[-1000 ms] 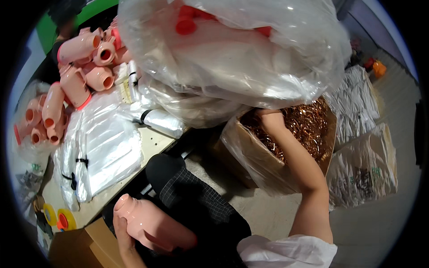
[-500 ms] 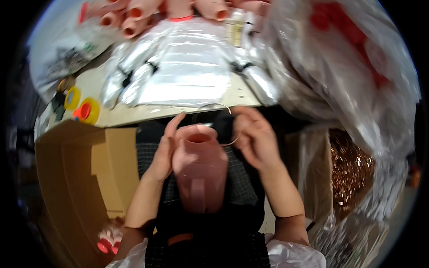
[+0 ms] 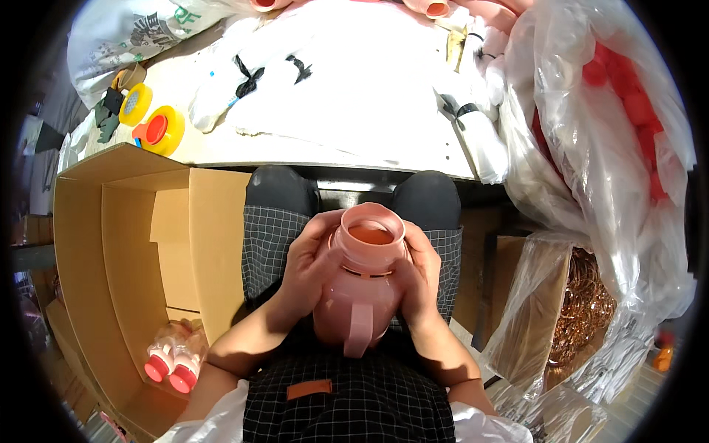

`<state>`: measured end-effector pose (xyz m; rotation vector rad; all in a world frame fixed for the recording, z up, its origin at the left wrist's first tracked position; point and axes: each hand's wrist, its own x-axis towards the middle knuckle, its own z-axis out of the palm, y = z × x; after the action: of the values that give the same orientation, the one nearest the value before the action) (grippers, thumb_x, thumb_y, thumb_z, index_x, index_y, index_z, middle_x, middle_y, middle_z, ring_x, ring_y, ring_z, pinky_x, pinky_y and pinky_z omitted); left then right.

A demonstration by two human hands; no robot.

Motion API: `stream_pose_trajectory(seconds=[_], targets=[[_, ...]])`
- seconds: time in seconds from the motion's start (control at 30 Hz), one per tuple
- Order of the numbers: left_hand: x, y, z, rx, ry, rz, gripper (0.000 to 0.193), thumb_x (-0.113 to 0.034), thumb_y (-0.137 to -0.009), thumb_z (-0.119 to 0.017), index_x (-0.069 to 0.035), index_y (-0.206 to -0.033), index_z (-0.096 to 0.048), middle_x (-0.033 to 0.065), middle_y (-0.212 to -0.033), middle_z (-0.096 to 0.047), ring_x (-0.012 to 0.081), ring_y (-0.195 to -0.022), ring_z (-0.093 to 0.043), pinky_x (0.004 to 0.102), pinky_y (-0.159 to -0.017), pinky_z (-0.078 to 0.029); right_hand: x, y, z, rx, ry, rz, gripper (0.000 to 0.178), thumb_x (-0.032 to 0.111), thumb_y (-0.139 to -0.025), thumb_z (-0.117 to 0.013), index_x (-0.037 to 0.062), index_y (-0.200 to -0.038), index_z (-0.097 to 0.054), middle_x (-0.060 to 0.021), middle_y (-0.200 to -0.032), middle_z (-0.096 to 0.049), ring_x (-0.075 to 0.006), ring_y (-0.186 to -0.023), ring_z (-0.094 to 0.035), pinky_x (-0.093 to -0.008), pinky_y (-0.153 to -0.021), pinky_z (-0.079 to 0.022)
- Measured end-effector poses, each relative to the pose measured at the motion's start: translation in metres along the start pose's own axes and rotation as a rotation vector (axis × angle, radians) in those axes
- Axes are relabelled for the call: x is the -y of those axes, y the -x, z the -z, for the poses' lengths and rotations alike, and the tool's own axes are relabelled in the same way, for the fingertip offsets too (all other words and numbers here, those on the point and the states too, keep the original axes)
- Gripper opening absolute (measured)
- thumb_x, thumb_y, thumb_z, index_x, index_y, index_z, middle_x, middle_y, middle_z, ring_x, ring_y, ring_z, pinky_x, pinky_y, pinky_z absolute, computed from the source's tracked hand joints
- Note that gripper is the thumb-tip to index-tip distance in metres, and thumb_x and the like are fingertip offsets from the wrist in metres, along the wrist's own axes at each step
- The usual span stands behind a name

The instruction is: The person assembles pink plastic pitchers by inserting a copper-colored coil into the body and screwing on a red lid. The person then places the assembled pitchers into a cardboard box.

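Note:
A pink plastic jug [image 3: 343,304] with an open round mouth and a side handle [image 3: 360,330] facing me is held over my lap. My left hand [image 3: 309,255] wraps its left side just below the rim, thumb pressed at the neck. Opposite it, my right hand [image 3: 421,277] grips the right side in the same way. Between my thumbs, a thin coppery band [image 3: 367,275] shows in the groove under the neck. My fingers and palms hide the rest of that band.
On my left stands an open cardboard box [image 3: 218,244] with red-capped pink bottles [image 3: 171,362] in plastic. To the right, a plastic-lined box holds many copper-coloured rings [image 3: 580,317]. Ahead, the table [image 3: 214,151] carries clear bags [image 3: 480,140], yellow tape rolls [image 3: 164,131] and a sack of red parts [image 3: 628,96].
A thin copper ring was held in my right hand beside the jug; now a coppery band sits at the jug's neck. My right hand has moved onto the jug, and the view has shifted.

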<state>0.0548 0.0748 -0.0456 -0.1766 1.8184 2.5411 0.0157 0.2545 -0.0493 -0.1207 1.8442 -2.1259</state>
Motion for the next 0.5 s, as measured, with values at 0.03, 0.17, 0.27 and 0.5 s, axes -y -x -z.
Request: stream_pose_trajectory(seconds=[0.03, 0.17, 0.27, 0.5], targets=[[0.000, 0.004, -0.002, -0.002, -0.088, -0.034, 0.045, -0.012, -0.098, -0.056, 0.000, -0.141, -0.047, 0.0126, -0.132, -0.059, 0.0191, -0.122, -0.057, 0.0333, -0.105, -0.045, 0.001, 0.002, 0.005, 0.071, -0.028, 0.039, 0.050, 0.019, -0.088, -0.064, -0.0008, -0.133, -0.055, -0.0141, -0.128, -0.061, -0.0235, -0.122, -0.056, -0.0378, -0.107, -0.041], [-0.008, 0.013, -0.008, 0.052, -0.158, -0.152, 0.052, -0.013, -0.094, -0.060, -0.001, -0.143, -0.045, 0.0122, -0.136, -0.056, 0.0202, -0.126, -0.054, 0.0354, -0.108, -0.043, 0.008, 0.007, 0.009, 0.124, 0.013, 0.002, 0.061, 0.008, -0.082, -0.062, -0.0021, -0.139, -0.044, -0.0156, -0.135, -0.056, -0.0239, -0.127, -0.053, -0.0394, -0.112, -0.038], [-0.018, 0.019, -0.013, 0.003, -0.028, 0.022, 0.053, -0.009, -0.093, -0.059, 0.000, -0.143, -0.044, 0.0120, -0.137, -0.055, 0.0204, -0.129, -0.051, 0.0359, -0.110, -0.041, 0.018, 0.007, 0.002, 0.148, -0.065, 0.060, 0.056, 0.010, -0.086, -0.057, -0.0023, -0.138, -0.041, -0.0159, -0.133, -0.056, -0.0231, -0.126, -0.054, -0.0394, -0.112, -0.038], [-0.024, 0.009, -0.006, -0.015, 0.190, 0.229, 0.047, -0.007, -0.092, -0.043, 0.000, -0.138, -0.048, 0.0126, -0.133, -0.056, 0.0202, -0.126, -0.052, 0.0335, -0.109, -0.039, 0.016, -0.008, 0.002, 0.151, -0.376, -0.208, 0.034, 0.009, -0.094, -0.043, 0.0010, -0.127, -0.047, -0.0110, -0.120, -0.058, -0.0152, -0.112, -0.056, -0.0282, -0.097, -0.045]])
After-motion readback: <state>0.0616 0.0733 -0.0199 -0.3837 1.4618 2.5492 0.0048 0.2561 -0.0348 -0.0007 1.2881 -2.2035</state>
